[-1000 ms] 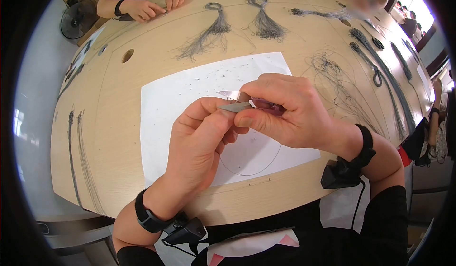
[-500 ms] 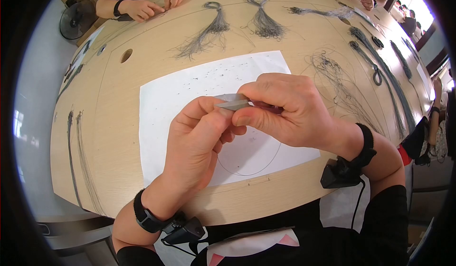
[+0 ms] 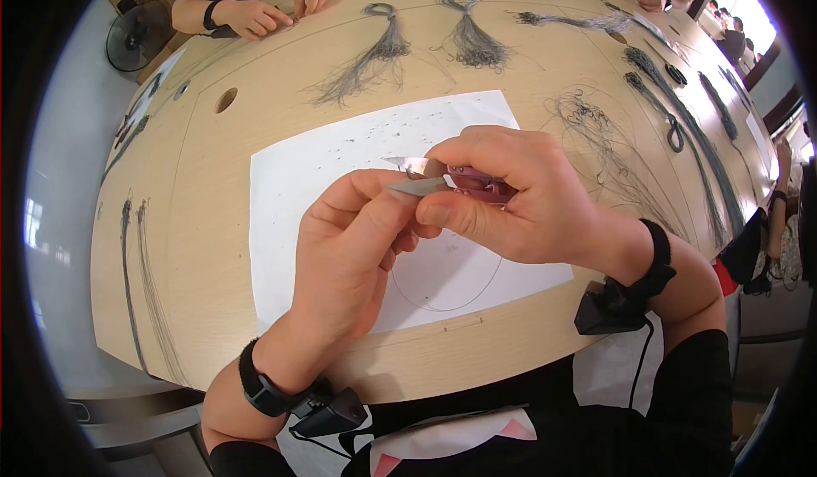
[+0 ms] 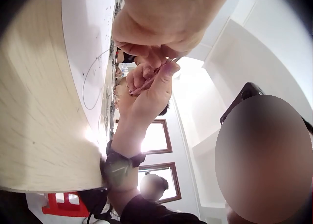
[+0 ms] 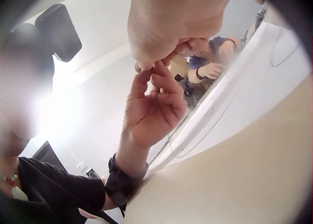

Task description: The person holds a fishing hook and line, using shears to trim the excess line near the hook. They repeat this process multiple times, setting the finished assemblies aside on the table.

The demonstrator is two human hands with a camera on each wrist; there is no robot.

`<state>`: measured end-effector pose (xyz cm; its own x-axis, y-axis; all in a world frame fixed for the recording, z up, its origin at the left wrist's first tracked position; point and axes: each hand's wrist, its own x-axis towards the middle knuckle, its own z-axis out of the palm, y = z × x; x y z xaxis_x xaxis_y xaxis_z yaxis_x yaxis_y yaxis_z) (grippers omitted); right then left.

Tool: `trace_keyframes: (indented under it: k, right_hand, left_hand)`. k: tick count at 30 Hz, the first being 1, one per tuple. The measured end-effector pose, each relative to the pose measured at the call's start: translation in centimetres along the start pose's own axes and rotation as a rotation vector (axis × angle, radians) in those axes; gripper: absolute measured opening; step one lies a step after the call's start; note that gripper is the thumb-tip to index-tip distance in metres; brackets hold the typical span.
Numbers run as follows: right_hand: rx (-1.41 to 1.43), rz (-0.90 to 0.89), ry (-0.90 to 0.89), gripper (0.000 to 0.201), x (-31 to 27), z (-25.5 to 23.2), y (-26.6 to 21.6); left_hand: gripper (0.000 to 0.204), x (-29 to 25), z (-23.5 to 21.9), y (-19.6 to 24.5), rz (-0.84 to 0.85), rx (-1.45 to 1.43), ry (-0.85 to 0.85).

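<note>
Above the white paper [image 3: 298, 196], the right hand [image 3: 528, 196] grips small purple-handled snips [image 3: 481, 185], whose two metal blades stand apart and point left. The left hand [image 3: 353, 239] pinches something tiny at the blades, beside the lower blade; fingers hide most of it. A thin dark strand [image 3: 442, 310] loops down from the hands over the paper. In the left wrist view the purple handle [image 4: 144, 84] lies in the right hand [image 4: 146, 97]. The right wrist view shows the left hand [image 5: 154, 111] with its fingertips together, close to the right hand [image 5: 171, 28].
Dark specks dot the paper. Looped strand bundles [image 3: 474, 39] lie at the back, tangled strands [image 3: 604, 145] to the right, longer bundles [image 3: 689, 137] farther right and thin strands [image 3: 140, 281] at left. Another person's hands [image 3: 264, 17] work at the back left.
The snips' blades came closer together half a second ago and now stand apart again. Both hands have shifted only slightly.
</note>
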<state>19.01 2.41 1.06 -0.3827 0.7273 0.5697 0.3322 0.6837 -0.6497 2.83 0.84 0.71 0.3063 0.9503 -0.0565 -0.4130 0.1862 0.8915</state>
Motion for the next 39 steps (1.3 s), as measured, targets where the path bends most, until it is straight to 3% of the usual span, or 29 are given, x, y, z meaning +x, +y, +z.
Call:
trace_keyframes:
  k: [7,9,12,15,30,33,37,39]
  right_hand:
    - [0.050,0.091,0.030,0.030,0.0,-0.2,-0.3]
    - [0.263,0.152,0.088,0.030,-0.2,0.1,-0.5]
    - [0.342,0.233,0.035,0.026,-0.3,-0.2,-1.2]
    - [0.256,0.126,0.028,0.024,-0.5,0.0,-0.8]
    - [0.281,0.128,0.147,0.023,-1.0,0.7,-1.5]
    - [0.328,0.168,0.234,0.026,-1.1,1.0,-1.4]
    - [0.349,0.191,0.224,0.026,-1.1,1.1,-1.3]
    - [0.314,0.190,0.223,0.026,-1.2,1.1,-1.4]
  left_hand:
    - [0.009,0.1,-0.7,-0.4,0.002,-0.038,-0.074]
    - [0.008,0.0,-0.5,-0.5,0.065,0.155,-0.048]
    - [0.006,-0.1,-0.3,-0.6,0.176,0.271,-0.076]
    - [0.007,-0.2,-0.1,-0.7,0.199,0.293,-0.050]
    - [0.007,-0.2,-0.1,-1.2,0.433,0.580,0.004]
    - [0.007,-0.2,0.0,-1.3,0.401,0.548,0.034]
    - [0.007,-0.1,0.1,-1.1,0.388,0.514,0.000]
    - [0.007,-0.3,0.2,-1.0,0.280,0.376,-0.051]
